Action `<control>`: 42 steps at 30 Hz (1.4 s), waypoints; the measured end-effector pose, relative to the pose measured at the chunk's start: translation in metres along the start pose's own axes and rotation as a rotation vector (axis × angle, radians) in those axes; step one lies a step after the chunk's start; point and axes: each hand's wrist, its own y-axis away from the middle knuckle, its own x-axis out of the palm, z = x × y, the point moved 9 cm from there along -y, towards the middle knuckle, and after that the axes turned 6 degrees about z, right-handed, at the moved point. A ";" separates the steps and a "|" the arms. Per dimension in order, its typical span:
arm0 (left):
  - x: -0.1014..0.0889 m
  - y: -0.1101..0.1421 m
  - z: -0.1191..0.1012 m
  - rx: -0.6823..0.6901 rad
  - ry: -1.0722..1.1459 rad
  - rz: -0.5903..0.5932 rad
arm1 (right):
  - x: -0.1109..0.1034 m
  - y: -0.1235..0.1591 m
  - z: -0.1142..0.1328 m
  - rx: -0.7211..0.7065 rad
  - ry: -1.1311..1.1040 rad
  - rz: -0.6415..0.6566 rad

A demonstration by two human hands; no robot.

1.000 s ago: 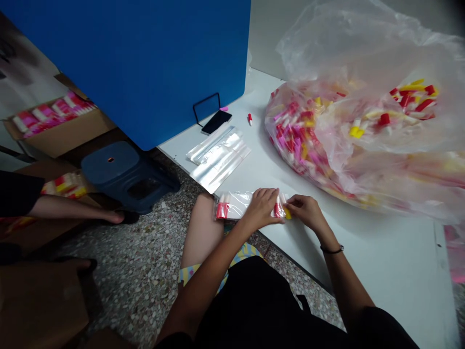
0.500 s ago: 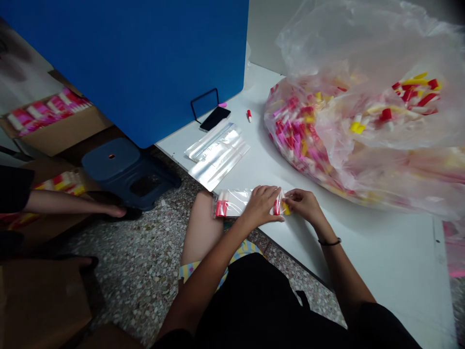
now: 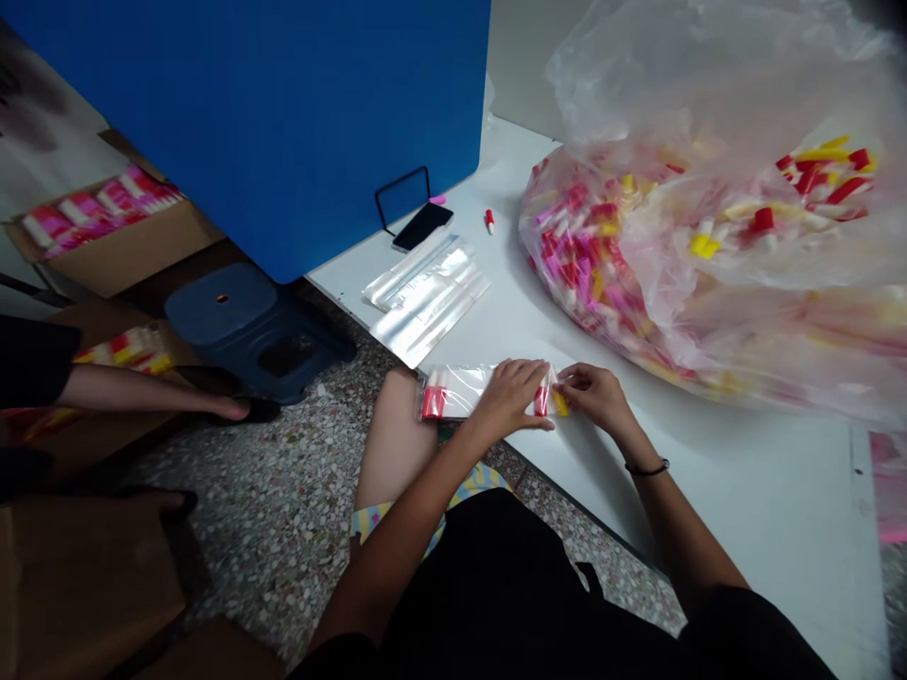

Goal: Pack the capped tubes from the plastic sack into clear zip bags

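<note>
Clear plastic bag [image 3: 460,389] with red-capped tubes [image 3: 434,403] inside lies across the near edge of the white desk [image 3: 744,491], its left end reaching past the edge above the person's bare knee [image 3: 397,444]. The left hand [image 3: 510,397] lies over the bag's middle, fingers [image 3: 528,378] curled closed on the plastic. The right hand [image 3: 593,397] pinches the bag's right end beside a yellow cap [image 3: 560,404]. Open desk stretches right of that hand and below the huge sack of tubes [image 3: 638,236], which sits well clear of both hands. Beyond the bag, a stack of flat empty bags [image 3: 429,302] lies near the same edge, with a phone [image 3: 423,227] and a loose red-capped tube [image 3: 488,221] farther back by the blue partition [image 3: 248,123]. A co-worker's arm [image 3: 142,397] reaches in at left, off the desk.
</note>
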 end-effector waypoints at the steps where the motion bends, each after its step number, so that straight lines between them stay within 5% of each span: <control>1: 0.000 0.000 0.000 0.001 0.004 0.003 | 0.000 0.000 0.000 0.002 -0.001 -0.008; 19: 0.003 -0.001 -0.004 -0.014 0.029 0.021 | -0.001 -0.008 -0.005 0.041 -0.096 0.076; 31: 0.000 0.001 -0.004 -0.042 0.101 -0.011 | -0.006 0.006 0.000 0.060 -0.019 -0.179; 42: -0.001 0.000 -0.005 -0.038 0.087 -0.034 | -0.004 0.005 0.002 0.030 -0.038 -0.153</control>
